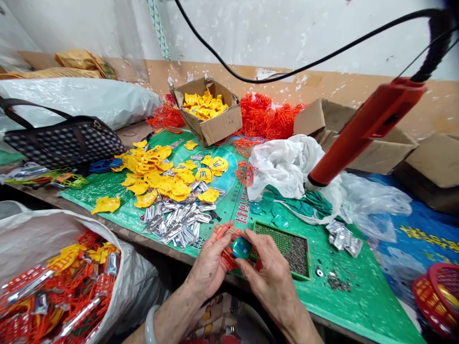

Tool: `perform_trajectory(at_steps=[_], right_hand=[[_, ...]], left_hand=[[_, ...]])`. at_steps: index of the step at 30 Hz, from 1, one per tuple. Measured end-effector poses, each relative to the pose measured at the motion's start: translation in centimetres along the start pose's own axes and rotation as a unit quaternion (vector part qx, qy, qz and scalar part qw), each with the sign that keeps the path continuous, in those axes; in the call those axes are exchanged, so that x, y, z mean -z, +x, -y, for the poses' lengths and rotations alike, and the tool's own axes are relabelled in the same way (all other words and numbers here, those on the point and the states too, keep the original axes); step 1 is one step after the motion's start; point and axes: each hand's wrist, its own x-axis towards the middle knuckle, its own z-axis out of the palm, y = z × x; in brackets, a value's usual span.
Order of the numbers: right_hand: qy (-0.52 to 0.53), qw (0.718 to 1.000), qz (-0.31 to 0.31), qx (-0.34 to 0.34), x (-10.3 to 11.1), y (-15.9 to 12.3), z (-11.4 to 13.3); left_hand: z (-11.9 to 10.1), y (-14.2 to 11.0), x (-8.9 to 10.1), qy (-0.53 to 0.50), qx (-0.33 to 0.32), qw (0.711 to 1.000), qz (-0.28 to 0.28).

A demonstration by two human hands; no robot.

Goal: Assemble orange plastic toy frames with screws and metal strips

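Note:
Between my two hands, just over the table's front edge, is a red openwork plastic frame [228, 258] with a translucent teal plastic piece [241, 247] against it. My left hand [211, 260] has its fingers closed on the red frame from the left. From the right, my right hand [267, 263] pinches the teal piece between thumb and fingers. A green tray [308, 260] of small dark screws sits right behind my right hand. Shiny silver plastic parts [179, 222] lie in a heap beyond my left hand, with yellow plastic parts [168, 174] piled behind them.
A red electric screwdriver [369, 131] hangs at the right on a black cable. Behind stands a cardboard box [218, 126] of yellow parts, beside red frames [268, 117]. A white sack [132, 263] of assembled pieces is at left. Teal pieces [311, 203] lie by a white bag [283, 165].

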Motion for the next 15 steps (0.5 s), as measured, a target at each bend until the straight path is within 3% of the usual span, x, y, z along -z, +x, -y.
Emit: perform_trajectory(at_steps=[15], right_hand=[[-0.06,0.997,0.032,-0.025,-0.42,-0.27,0.15]], left_hand=[[0.06,-0.2,0.75,-0.001,-0.011,1.0,-0.019]])
